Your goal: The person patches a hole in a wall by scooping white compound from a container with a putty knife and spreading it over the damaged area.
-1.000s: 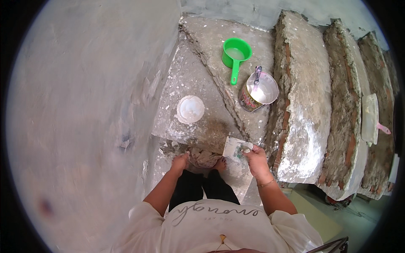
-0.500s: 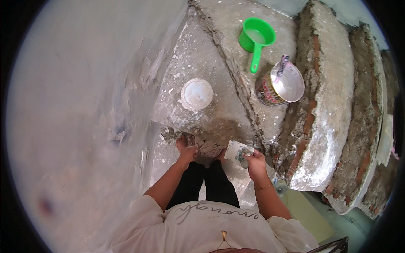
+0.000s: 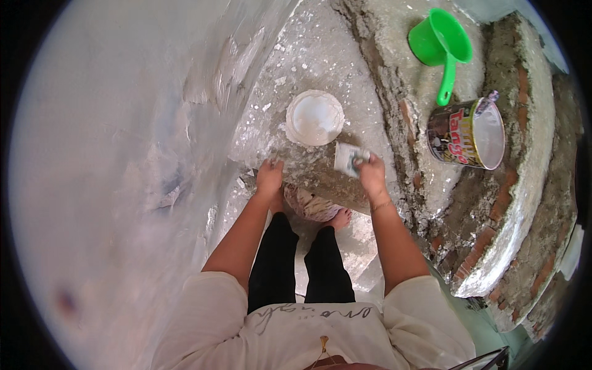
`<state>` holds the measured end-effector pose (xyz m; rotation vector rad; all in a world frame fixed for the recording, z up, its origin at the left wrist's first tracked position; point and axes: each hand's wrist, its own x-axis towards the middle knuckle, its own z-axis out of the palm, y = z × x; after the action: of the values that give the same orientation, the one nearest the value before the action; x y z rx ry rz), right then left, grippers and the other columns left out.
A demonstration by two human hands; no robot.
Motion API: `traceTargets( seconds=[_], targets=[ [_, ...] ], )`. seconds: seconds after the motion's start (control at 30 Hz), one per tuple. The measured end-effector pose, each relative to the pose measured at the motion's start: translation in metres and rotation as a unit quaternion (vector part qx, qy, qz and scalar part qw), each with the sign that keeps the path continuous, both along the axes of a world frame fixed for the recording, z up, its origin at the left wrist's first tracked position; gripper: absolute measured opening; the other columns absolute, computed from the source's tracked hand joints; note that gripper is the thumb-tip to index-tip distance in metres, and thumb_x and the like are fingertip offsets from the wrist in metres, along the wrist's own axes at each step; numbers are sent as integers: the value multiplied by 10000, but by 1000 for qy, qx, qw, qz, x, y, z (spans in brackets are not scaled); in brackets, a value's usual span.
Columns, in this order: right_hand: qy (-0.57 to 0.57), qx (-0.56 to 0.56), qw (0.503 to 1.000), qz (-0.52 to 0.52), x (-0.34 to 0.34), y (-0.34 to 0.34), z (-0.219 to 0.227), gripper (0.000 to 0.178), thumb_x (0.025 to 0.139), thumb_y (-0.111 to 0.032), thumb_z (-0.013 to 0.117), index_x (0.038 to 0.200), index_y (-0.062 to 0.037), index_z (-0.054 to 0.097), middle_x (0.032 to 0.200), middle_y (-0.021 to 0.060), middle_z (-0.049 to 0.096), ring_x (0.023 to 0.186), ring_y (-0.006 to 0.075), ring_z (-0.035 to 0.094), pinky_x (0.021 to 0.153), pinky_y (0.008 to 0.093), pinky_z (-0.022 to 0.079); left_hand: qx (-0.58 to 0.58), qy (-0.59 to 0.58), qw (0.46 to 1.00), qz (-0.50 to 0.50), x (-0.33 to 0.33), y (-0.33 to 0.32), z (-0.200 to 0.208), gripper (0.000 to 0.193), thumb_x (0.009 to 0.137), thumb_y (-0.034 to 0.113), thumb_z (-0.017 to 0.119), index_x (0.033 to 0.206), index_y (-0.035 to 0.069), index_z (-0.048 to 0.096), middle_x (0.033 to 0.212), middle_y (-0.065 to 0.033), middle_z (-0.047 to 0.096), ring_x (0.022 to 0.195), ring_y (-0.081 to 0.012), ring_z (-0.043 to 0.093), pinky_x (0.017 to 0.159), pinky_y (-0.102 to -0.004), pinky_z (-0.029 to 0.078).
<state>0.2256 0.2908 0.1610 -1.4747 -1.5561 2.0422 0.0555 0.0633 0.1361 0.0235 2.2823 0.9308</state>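
My right hand (image 3: 372, 175) grips a flat, whitish rectangular plate (image 3: 348, 159) with a dark greenish smudge, thumb on its face. The plate is held just to the near right of a round white tub (image 3: 314, 117), which has a crusted rim and pale contents. My left hand (image 3: 269, 177) is closed, a little lower and left of the tub. What its fingers hold, if anything, is hidden. Below the hands, a stained pinkish-white cloth (image 3: 311, 205) lies between my bare feet.
On the step to the right, a green dipper (image 3: 431, 44) stands beyond a tilted printed tin (image 3: 453, 134) with a wrapped handle sticking out. Rough concrete stairs (image 3: 518, 203) with exposed brick edges climb rightward. A smeared grey plaster wall (image 3: 123, 154) stands close on the left.
Both hands have moved forward, the right one carrying the plate nearer the tub. The left hand has risen away from the cloth. The whole view has shifted, bringing my right foot into sight.
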Motion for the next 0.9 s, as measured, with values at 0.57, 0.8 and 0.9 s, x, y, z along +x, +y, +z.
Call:
traceTargets(
  seconds=[0.57,0.8,0.9],
  targets=[
    [-94,238,961,101,-97,72,-52,289,767,12,567,1047,69,614,889,165,683,801,223,639,750,325,491,17,35,999,3,-21,57,-39,424,827,229,652,1127,-57,560,1073,-284,610,1023,-419,580,889,-459,449],
    [-154,349,904,194,-101,77,-68,275,771,7,604,1040,57,580,923,230,667,918,345,658,823,389,495,-35,186,980,-63,20,68,-55,699,750,180,739,1314,-74,412,1240,-274,468,1143,-434,473,968,-464,410],
    [-174,364,897,178,-105,67,-65,369,789,5,627,1147,44,548,986,252,652,958,390,635,846,411,492,-3,86,995,-51,19,73,-47,711,723,183,766,1291,-87,432,1227,-276,463,1140,-426,471,980,-452,402]
  ],
)
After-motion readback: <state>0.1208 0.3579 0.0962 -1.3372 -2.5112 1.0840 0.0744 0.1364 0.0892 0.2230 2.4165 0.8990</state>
